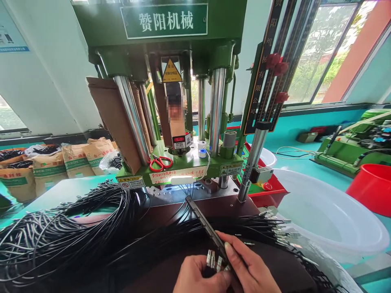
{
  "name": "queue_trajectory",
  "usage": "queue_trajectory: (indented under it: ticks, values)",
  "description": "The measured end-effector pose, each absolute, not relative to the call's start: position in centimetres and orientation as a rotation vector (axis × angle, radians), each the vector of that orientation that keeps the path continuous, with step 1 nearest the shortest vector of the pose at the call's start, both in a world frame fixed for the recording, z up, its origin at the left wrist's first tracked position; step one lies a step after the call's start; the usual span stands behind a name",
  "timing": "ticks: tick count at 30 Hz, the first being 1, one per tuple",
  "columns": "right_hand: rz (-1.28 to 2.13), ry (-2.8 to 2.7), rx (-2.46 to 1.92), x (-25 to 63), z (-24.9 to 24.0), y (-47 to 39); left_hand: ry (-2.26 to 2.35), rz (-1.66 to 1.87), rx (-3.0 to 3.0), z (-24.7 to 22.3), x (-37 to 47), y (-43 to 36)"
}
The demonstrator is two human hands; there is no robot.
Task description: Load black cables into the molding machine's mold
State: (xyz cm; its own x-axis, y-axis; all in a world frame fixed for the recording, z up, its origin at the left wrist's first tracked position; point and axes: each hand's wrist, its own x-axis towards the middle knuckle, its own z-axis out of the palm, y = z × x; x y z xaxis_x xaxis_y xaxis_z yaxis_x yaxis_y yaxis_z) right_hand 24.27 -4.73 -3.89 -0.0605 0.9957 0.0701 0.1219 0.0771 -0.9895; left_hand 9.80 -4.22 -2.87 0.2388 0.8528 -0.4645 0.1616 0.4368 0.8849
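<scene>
We hold black bar jig (205,221) pinched in right hand (249,268), thumb and fingers closed on near end, far end angled toward green press (171,81). Left hand (198,276) fingers curled, pinching metal cable terminals (214,260) just beside jig. Both hands low, bottom centre, above black cable bundle (76,232).

A dark brown surface (171,272) runs across the foreground, its left end pale and whitish. Over most of it lies a thick spread of black cables (70,232), looping at the left and fanning right, where their metal-tipped ends (276,228) reach the surface's right edge. A green moulding press (177,171) stands at the back edge of the surface. On the press's green ledge lie red-handled scissors (160,162). The teal floor (305,158) carries a large translucent white tub (336,228), a red basin (372,187) and filled paper sacks (45,171).
</scene>
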Motion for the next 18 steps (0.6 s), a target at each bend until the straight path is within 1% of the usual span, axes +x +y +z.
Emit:
queue_trajectory:
  ticks: [4, 6, 14, 18]
  values:
    - [1.320, -1.203, -1.234, 24.5, -3.4, -4.8, 1.042, 0.744, 0.813, -3.3, 8.4, -3.9]
    - [1.409, -1.123, -1.218, 24.4, -3.3, -4.8, 1.002, 0.760, 0.795, -3.5, 8.0, -3.8]
    - [1.493, -1.169, -1.210, 24.5, -3.8, -4.7, 1.187, 0.691, 0.985, -3.5, 9.1, -3.8]
    - [1.428, -1.239, -1.239, 24.8, -4.0, -4.6, 1.226, 0.669, 1.002, -3.4, 9.1, -3.8]
